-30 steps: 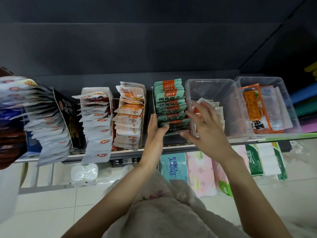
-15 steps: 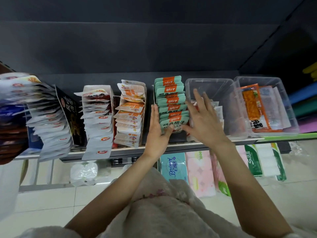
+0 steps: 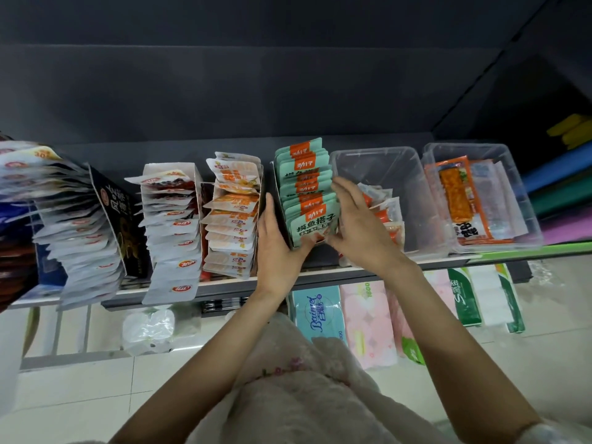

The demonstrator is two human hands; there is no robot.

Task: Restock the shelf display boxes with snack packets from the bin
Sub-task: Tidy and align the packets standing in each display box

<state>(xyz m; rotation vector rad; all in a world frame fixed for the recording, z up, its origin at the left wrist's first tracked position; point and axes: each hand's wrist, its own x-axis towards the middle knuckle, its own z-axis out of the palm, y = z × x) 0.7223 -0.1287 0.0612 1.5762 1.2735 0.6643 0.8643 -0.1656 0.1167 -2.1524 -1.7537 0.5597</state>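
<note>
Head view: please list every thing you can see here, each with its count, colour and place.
teal snack packets: one row, teal and orange, shelf centre
orange snack packets: one row, left of teal
white snack packets: one row, further left
clear bins: two, transparent, shelf right
tissue packs: several, blue, pink, green, below shelf
left hand: one, at teal row's left side
right hand: one, at teal row's right side

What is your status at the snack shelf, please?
Left hand and right hand flank teal packets, squaring the row. Clear bin alongside. Nothing obstructing.
</note>
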